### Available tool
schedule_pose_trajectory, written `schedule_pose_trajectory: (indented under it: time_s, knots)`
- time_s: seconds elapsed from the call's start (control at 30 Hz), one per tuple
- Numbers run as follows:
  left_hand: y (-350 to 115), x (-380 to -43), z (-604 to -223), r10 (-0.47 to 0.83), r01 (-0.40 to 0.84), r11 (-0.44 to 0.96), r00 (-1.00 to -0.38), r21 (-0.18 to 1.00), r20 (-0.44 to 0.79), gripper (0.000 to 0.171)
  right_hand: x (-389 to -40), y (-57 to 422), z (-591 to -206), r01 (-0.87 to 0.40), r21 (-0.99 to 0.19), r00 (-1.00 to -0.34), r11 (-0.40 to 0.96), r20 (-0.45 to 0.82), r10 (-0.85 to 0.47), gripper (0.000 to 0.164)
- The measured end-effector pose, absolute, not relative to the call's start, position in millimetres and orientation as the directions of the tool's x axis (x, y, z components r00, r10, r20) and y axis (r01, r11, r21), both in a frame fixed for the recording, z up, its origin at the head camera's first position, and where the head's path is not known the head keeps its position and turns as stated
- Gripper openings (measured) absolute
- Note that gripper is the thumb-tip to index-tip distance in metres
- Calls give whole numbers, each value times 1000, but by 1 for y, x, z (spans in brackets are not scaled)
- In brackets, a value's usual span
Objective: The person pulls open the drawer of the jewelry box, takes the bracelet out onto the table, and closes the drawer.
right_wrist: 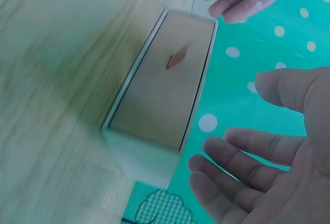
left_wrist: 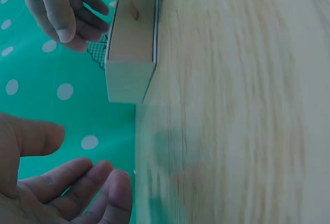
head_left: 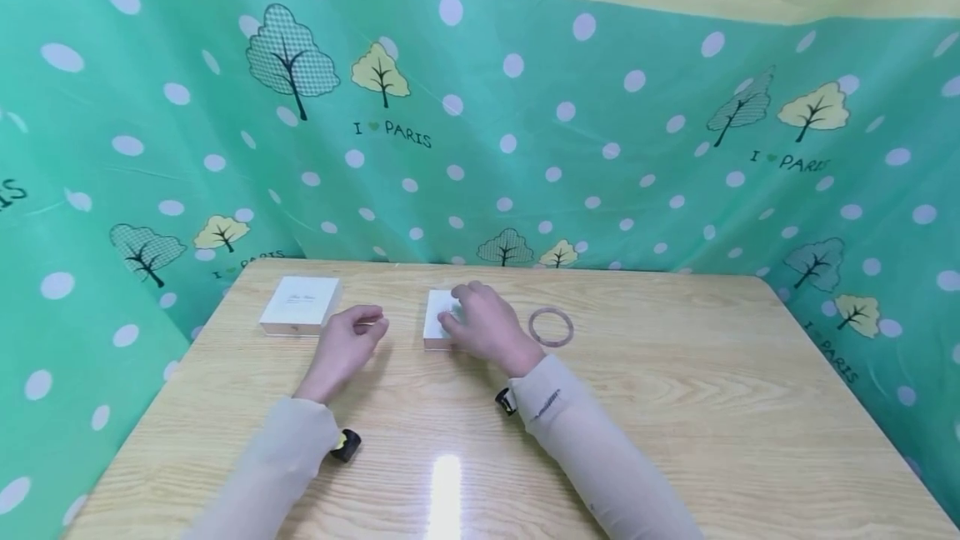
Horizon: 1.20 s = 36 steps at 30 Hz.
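Observation:
A small white drawer box (head_left: 437, 319) sits on the table, its brownish drawer front (right_wrist: 160, 87) bearing a short orange-brown pull tab (right_wrist: 178, 57). Over the right part of its lid is my right hand (head_left: 487, 325), thumb and fingers spread and holding nothing; whether a fingertip touches the lid I cannot tell. My left hand (head_left: 348, 348) hovers to the left of this box, fingers loosely bent with nothing between them. In the left wrist view, the palm and fingers of my left hand (left_wrist: 67, 188) are apart from the box.
A larger white box (head_left: 302, 302) with faint lettering on its lid stands at the table's back left, beyond my left hand. A pinkish bangle (head_left: 551, 327) lies flat right of my right hand. Green dotted cloth (head_left: 540, 132) hangs behind the wooden table (head_left: 675, 407).

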<state>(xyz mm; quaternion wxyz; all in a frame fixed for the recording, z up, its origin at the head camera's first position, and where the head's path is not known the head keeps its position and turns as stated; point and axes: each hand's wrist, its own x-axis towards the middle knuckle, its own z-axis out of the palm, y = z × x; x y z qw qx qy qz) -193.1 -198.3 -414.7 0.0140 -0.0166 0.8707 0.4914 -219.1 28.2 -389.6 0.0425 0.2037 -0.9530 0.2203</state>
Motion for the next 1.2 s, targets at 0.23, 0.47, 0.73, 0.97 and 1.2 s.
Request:
schedule_pose_trajectory:
  time_s: [0.23, 0.47, 0.73, 0.97, 1.2]
  knots:
    - [-227, -189, -403, -4, 27, 597, -999, 802, 37, 41, -220, 12, -387, -506, -312, -862, 804, 178, -474, 46]
    - [-252, -189, -391, -7, 72, 693, -994, 717, 106, 40, -221, -2, -385, -589, -233, -808, 774, 187, -559, 44]
    - [-270, -191, -385, -30, 63, 732, -992, 679, 125, 39, -219, -23, -378, -608, -198, -794, 769, 161, -586, 43]
    - [-291, -200, -383, -29, 74, 794, -987, 604, 158, 38, -221, -43, -376, -646, -129, -762, 752, 159, -628, 42]
    - [-304, -209, -384, -37, 56, 819, -988, 572, 150, 39, -224, -61, -373, -666, -107, -744, 738, 167, -647, 37]
